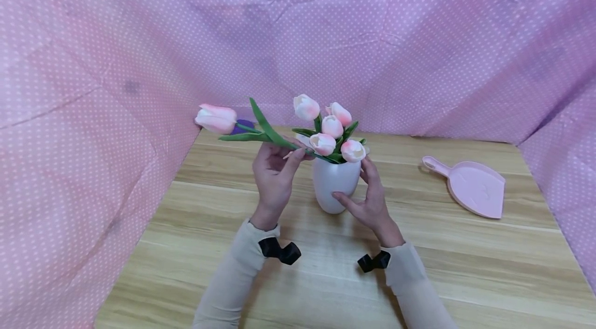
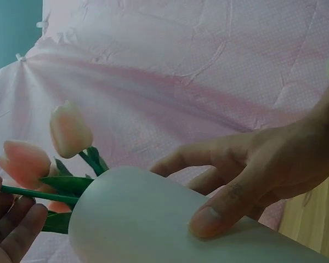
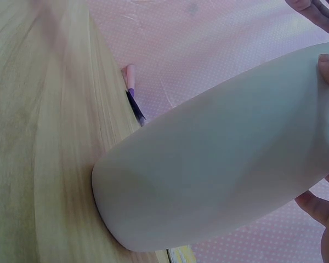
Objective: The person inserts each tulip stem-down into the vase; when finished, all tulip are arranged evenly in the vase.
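A white vase (image 1: 332, 189) stands upright on the wooden table, holding several pink-and-white artificial tulips (image 1: 331, 126) with green leaves. My left hand (image 1: 273, 179) pinches the green stem (image 2: 38, 193) of one more tulip (image 1: 216, 118). That tulip lies almost level, its bloom out to the left and its stem's other end at the vase mouth. How deep the stem reaches inside is hidden. Around the vase's right side my right hand (image 1: 372, 202) grips, thumb in front and fingers behind. In the right wrist view the vase wall (image 3: 219, 153) fills the middle.
A pink dustpan (image 1: 477, 189) lies on the right of the table (image 1: 465, 267). Behind the left hand, a purple object (image 1: 243, 126) shows partly at the far left edge. Pink dotted cloth (image 1: 372, 34) hangs around the back and sides.
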{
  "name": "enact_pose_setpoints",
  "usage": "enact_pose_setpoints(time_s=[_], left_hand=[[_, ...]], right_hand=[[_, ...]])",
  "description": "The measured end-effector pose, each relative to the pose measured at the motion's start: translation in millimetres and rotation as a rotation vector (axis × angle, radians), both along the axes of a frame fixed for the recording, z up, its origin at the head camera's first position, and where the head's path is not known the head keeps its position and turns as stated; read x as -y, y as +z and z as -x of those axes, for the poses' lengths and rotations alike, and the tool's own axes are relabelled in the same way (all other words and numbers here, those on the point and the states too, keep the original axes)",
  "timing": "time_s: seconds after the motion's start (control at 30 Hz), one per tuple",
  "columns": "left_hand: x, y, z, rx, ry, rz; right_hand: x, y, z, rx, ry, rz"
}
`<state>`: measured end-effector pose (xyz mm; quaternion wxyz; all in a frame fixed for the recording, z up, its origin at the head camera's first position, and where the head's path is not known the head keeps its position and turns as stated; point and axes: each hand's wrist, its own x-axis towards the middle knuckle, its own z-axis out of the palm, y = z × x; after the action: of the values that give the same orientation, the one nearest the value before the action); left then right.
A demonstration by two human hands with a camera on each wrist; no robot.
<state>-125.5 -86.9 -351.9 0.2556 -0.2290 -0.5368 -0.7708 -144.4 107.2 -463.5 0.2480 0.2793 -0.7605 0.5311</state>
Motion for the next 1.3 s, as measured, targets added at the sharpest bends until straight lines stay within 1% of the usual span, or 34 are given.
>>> enact_pose_setpoints(time_s=[0.13,0.3,0.53,0.6,0.63,0.67,0.73,0.83,0.93,1.03,1.07,1.13,1.3], left_hand=[[-6.1,-2.1,-0.2,-0.013,0.049,0.081],[-11.2,-4.7,-0.3,0.018,0.113,0.167],[-11.5,-3.9,0.3,0.064,0.162,0.226],[-9.1,-1.7,0.5,0.062,0.178,0.230],[-7.3,-0.1,0.7,0.051,0.185,0.227],[-5.3,1.9,0.8,0.032,0.187,0.212],[-0.2,7.4,1.1,-0.025,0.181,0.155],[7.6,18.0,1.0,-0.124,0.165,0.032],[12.9,29.2,-0.3,-0.183,0.162,-0.089],[15.1,37.3,-1.1,-0.199,0.161,-0.145],[15.2,38.9,-1.3,-0.198,0.151,-0.155],[14.9,40.8,-1.7,-0.192,0.111,-0.169],[12.7,41.5,-3.2,-0.151,-0.018,-0.226]], right_hand=[[1,1.3,0.4,-0.018,-0.008,-0.002],[2,0.6,1.2,-0.029,-0.022,-0.001],[2,-0.3,1.8,-0.024,-0.028,0.005],[3,-0.5,2.1,-0.026,-0.028,0.001],[3,-0.7,2.4,-0.028,-0.026,0.001],[3,-0.7,2.6,-0.030,-0.024,-0.001],[3,-0.9,3.0,-0.030,-0.019,0.000],[2,-1.0,3.4,-0.025,-0.010,-0.001],[0,-0.6,2.9,-0.012,-0.001,-0.001],[-1,-0.6,2.4,-0.006,0.010,0.007],[-1,-0.7,2.2,-0.002,0.012,0.009],[-2,-1.0,1.7,-0.001,0.014,0.007],[-4,-2.1,0.5,0.006,0.019,0.008]])
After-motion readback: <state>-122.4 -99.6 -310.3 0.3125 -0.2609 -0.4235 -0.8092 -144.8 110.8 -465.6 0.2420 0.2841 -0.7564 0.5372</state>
